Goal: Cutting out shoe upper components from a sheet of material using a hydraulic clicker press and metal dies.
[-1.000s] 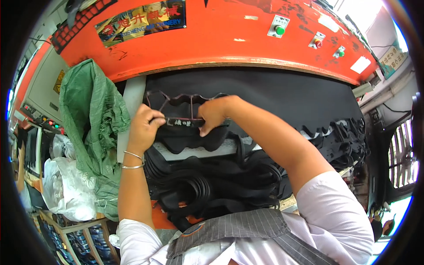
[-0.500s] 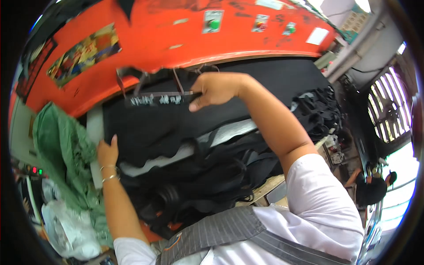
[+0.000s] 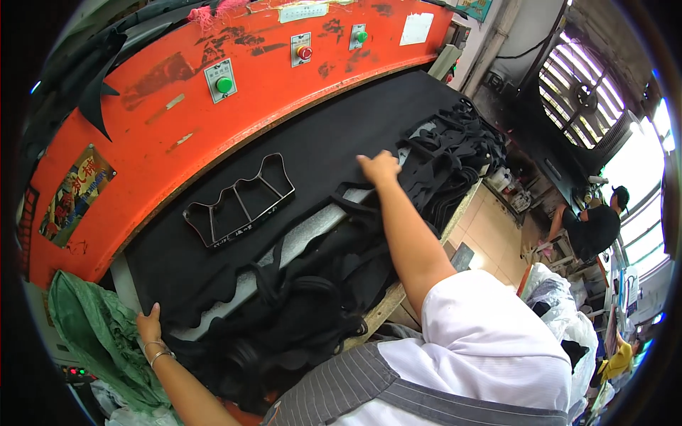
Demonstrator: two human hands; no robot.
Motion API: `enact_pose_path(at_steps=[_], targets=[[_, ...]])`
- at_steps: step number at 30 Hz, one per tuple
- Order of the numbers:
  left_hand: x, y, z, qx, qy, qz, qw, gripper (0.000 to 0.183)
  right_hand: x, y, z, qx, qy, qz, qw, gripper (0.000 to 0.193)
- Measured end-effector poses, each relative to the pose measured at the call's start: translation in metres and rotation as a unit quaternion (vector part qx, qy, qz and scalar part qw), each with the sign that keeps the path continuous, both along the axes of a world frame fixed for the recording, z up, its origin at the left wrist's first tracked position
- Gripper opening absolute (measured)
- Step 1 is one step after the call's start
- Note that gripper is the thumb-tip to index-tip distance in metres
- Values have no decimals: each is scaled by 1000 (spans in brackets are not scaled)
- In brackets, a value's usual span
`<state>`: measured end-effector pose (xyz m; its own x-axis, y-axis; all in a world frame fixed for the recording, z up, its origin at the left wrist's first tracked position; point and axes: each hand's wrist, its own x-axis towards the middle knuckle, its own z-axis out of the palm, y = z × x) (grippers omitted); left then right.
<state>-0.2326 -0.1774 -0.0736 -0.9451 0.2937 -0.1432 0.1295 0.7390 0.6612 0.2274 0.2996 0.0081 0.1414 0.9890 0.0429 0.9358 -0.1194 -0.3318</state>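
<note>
The metal frame [image 3: 243,204], held by the right hand [image 3: 382,169] a moment ago, is now laid on the black sheet [image 3: 341,135], so both hands are freed from it. Right of the frame, the right hand is held; below-left of it, the left hand [image 3: 149,325]. Whether either grip is spread or pinching cannot be told.

Bright daylight came from the right, blowing out the gaps of the slatted window [image 3: 577,89]. Glare spotted the beige tiled floor [image 3: 490,238], while the matte black sheet [image 3: 341,135] looked dark. Fisheye distortion bowed the orange-red metal panel [image 3: 263,85]; the rim fell black.
</note>
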Motion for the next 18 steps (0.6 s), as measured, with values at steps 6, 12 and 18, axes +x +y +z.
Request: enact_pose_path(at_steps=[6,12,18], targets=[[3,-6,-11,-73,90,9,993,80,30,58,-15,-130,231,-206,942,72],[18,28,-3,21,-6,38,999,79,81,133,-20,-199,401,-209,870,54],[27,-14,13,-15,17,74,997,76,20,120,-29,-263,380,-139,876,64]])
